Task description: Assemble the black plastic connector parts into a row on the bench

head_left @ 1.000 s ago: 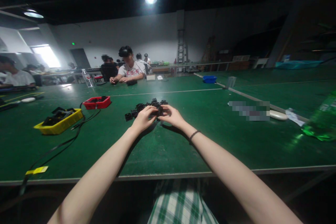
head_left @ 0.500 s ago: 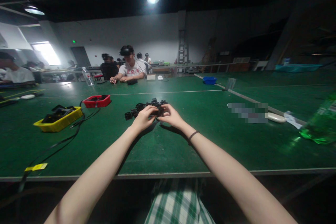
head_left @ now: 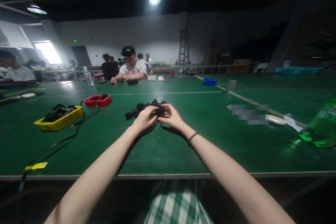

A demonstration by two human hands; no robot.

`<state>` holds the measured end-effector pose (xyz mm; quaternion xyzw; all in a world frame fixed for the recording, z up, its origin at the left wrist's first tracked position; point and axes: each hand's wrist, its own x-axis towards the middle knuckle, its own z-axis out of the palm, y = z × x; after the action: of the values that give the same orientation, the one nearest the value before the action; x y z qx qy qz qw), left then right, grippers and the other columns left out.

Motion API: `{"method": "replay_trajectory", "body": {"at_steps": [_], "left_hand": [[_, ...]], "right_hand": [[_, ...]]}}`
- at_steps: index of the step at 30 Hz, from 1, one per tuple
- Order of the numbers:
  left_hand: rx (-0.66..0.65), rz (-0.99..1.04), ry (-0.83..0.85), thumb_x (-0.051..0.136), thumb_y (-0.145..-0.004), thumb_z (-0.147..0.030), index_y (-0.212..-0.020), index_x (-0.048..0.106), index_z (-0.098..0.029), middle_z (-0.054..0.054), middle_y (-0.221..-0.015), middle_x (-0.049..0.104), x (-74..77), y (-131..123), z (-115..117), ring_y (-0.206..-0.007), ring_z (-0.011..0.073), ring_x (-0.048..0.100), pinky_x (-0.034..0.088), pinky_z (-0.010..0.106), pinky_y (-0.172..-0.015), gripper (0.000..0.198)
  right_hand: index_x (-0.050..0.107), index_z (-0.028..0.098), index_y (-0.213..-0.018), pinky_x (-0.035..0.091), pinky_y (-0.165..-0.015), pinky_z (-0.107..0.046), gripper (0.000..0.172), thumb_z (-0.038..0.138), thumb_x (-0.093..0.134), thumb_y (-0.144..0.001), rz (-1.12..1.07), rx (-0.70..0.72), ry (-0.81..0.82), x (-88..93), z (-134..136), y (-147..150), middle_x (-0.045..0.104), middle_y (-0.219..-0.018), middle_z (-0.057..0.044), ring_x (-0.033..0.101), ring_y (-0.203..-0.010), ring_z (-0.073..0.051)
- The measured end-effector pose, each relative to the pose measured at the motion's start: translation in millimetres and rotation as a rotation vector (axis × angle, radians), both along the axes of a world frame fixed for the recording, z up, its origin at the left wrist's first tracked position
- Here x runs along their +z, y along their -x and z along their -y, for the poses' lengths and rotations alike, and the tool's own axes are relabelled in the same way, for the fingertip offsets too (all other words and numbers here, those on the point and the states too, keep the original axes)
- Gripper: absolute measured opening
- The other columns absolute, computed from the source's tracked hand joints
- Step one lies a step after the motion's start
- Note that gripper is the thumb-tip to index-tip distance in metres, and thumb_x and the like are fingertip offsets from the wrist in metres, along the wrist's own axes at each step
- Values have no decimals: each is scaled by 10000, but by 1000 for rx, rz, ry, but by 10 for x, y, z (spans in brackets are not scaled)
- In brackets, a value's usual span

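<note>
Left of the hands (head_left: 144,119) stand a yellow tray (head_left: 63,121) and red tray (head_left: 105,102).

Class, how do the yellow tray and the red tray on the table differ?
The yellow tray looks larger and sits nearer the camera than the red tray. The yellow tray slants across the view; the red tray runs more nearly crosswise. Dark pieces heap well above the yellow tray's rim, less above the red tray's. Both hold dark pieces.
</note>
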<state>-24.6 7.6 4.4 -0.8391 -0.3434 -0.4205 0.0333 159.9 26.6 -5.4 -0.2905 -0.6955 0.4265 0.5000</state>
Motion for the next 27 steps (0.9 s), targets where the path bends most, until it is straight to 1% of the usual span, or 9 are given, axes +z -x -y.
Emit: {"method": "replay_trajectory", "body": {"at_steps": [4, 7, 9, 12, 18, 22, 27], "left_hand": [[6, 0, 34, 574, -801, -124, -1192, 542, -143, 129, -1138, 628, -13, 7, -14, -1004, 221, 647, 570, 384, -848, 392], [25, -1, 65, 588, -783, -123, -1233, 520, -147, 135, -1165, 635, -32, 17, -32, -978, 226, 663, 567, 398, -850, 456], [34, -2, 87, 596, -773, -120, -1244, 514, -150, 136, -1177, 640, -43, 23, -41, -980, 231, 669, 565, 399, -855, 479], [48, -12, 113, 587, -778, -117, -1223, 523, -156, 121, -1157, 661, -44, 25, -39, -957, 224, 681, 559, 397, -864, 451], [77, -30, 149, 566, -797, -125, -1184, 538, -143, 113, -1125, 678, -14, 14, -6, -972, 218, 678, 546, 379, -881, 389], [74, -17, 149, 560, -799, -136, -1187, 539, -151, 110, -1140, 673, -24, 22, -14, -966, 220, 680, 545, 383, -881, 389], [66, 2, 145, 554, -798, -142, -1200, 538, -153, 119, -1145, 669, -58, 51, -48, -980, 232, 675, 547, 396, -881, 403]], "right_hand": [[496, 222, -1080, 521, -788, -333, 592, 275, 797, -573, 21, -20, -46, 6, 4, 4, 622, -948, -26, 632, -857, -172], [503, 218, -1085, 519, -809, -346, 589, 281, 797, -579, 28, -32, -70, 14, 13, 2, 627, -966, -35, 633, -873, -180], [508, 214, -1088, 519, -805, -348, 587, 283, 798, -582, 43, -40, -78, 20, 21, -1, 629, -944, -34, 633, -860, -182], [517, 212, -1090, 516, -786, -339, 594, 285, 803, -575, 51, -29, -86, 33, 34, -5, 629, -913, -26, 630, -832, -177], [534, 200, -1098, 517, -803, -361, 617, 279, 815, -554, 35, -11, -81, 58, 50, -11, 640, -935, -36, 635, -839, -186], [548, 202, -1113, 519, -812, -368, 628, 283, 823, -555, 12, 3, -68, 58, 44, -13, 649, -940, -39, 640, -842, -191], [569, 199, -1152, 520, -802, -367, 659, 295, 830, -554, -5, 59, -48, 29, 1, -13, 668, -939, -48, 640, -860, -201]]}}
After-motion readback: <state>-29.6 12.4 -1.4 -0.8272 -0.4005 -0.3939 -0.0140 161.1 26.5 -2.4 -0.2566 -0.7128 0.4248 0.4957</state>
